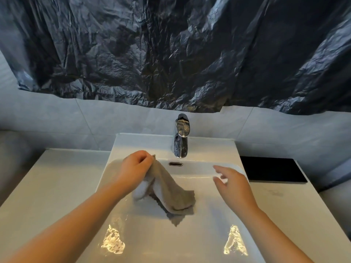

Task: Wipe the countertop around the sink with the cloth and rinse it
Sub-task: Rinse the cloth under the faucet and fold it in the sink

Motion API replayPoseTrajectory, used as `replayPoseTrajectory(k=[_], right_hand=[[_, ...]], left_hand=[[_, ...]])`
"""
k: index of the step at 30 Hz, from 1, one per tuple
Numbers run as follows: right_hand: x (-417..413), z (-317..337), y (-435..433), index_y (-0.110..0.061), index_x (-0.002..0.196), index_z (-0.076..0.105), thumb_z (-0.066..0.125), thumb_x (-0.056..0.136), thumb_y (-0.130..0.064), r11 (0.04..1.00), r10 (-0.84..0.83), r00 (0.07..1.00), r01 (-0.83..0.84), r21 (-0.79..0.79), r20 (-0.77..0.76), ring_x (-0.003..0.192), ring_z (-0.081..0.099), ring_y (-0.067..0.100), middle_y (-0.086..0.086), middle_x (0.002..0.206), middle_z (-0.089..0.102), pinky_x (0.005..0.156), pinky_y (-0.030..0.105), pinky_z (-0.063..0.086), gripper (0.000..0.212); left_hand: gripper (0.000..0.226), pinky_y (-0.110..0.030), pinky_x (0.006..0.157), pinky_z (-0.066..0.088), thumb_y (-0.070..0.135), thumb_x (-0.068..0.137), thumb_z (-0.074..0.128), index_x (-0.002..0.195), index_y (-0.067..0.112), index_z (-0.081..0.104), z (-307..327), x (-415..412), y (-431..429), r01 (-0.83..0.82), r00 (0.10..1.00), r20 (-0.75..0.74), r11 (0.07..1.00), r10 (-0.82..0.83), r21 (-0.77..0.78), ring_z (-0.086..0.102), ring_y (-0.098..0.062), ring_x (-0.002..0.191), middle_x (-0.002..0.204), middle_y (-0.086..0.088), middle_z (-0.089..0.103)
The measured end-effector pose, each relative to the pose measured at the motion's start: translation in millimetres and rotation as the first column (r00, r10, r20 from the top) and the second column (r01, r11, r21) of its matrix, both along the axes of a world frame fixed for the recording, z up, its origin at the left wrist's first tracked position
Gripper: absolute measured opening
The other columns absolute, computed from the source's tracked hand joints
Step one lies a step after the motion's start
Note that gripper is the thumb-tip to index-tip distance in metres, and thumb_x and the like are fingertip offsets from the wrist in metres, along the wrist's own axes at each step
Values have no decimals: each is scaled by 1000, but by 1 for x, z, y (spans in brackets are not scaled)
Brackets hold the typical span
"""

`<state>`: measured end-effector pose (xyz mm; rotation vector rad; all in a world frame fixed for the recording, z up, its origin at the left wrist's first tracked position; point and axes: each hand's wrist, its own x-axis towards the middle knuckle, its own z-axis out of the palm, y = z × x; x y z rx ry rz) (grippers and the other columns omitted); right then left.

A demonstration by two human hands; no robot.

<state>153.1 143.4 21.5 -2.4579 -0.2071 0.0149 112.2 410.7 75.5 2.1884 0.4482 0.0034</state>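
Both forearms enter from the bottom edge, bare, one on each side of the basin.

1. Sink [171, 243]: one rectangular white ceramic basin with a glossy, smooth surface and rounded inner corners. Two bright patches of reflected light lie on its near floor, one left and one right.

2. Left hand [135, 168]: my fingers are curled tight and clamped on the upper corner of the cloth, at the far left part of the basin.

3. Cloth [171, 188]: one piece, soft and finely napped, grey-brown on one face and white on the other. It hangs from my left hand and slopes down to the right inside the basin, in loose folds, with a ragged lower edge. It casts a dark shadow on the basin floor. I cannot tell whether the lower edge touches the ceramic.

4. Right hand [232, 184]: my fingers are apart and loosely extended, holding nothing. It hovers over the right part of the basin, well apart from the cloth.

5. Overflow slot [175, 164]: one oval, metal-rimmed opening in the far basin wall, between my two hands.

6. Faucet [181, 137]: one polished chrome single-lever unit, upright on the far rim, just behind the slot.

7. Countertop [47, 186]: white, smooth, flat on both sides of the basin.

8. Black panel [271, 168]: one flat, matte rectangle at the far right.

9. Tiled wall [57, 118]: pale grey, large tiles with thin joints.

10. Plastic sheet [171, 54]: dark, heavily crinkled, glossy, covering the upper wall.
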Motion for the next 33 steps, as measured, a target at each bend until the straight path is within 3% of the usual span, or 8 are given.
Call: replayPoseTrajectory(k=[2,5,7,10,13,19,25,33], right_hand=[[4,24,25,-24,124,61,57,93,-25,993,18,997,-26,116,69,96,57,3,-9,115,62,83,19,49,31],[23,62,62,-20,103,69,55,93,-25,964,33,993,-61,259,111,82,58,-1,-10,93,66,73,14,48,18],[36,79,82,-12,93,69,56,92,-25,919,81,992,-38,392,-93,74,62,5,-2,86,70,70,21,53,18],[47,99,99,-2,91,64,59,91,-21,778,170,867,174,604,-468,71,65,15,7,85,70,67,25,56,20],[59,118,103,-2,92,63,56,92,-11,692,178,837,267,671,-517,71,63,15,8,80,67,64,22,55,11],[60,112,93,-4,104,65,57,93,-15,667,223,857,213,713,-465,75,64,15,6,86,71,70,25,54,18],[40,41,53,-13,97,69,59,91,-20,775,-14,910,272,571,-414,80,65,17,4,87,72,72,27,54,13],[20,-10,56,-31,117,61,55,95,-27,856,277,816,32,517,-508,112,55,8,-13,121,59,96,30,47,23]], left_hand=[[26,-8,52,37,24,97,42,88,16,65,9,0,-12,20,999,37,998,-22,52,49,-6,67,83,-1,63],[27,2,53,33,21,99,39,91,15,64,9,0,-17,11,998,64,999,-14,47,45,-5,65,82,1,60],[28,-3,49,35,21,98,39,89,14,64,8,1,-17,-6,999,34,1000,5,29,44,-7,64,79,0,58],[27,-17,53,36,22,95,44,83,12,66,-2,3,-15,-36,999,3,997,36,-62,50,-16,69,78,-7,61],[27,-28,65,41,24,93,46,86,10,67,-19,6,-14,-69,997,-36,981,63,-180,53,-20,76,87,-13,64],[24,-27,64,44,21,93,49,82,14,69,-31,16,-24,-65,996,-75,951,44,-302,53,-18,74,78,-2,64],[24,-24,58,39,21,93,51,78,16,68,-35,23,-31,-9,996,-82,942,-19,-335,49,-13,63,67,4,59],[25,-27,61,42,21,92,51,76,16,69,-33,22,-31,16,998,-45,937,-34,-350,51,-14,65,64,5,61]])
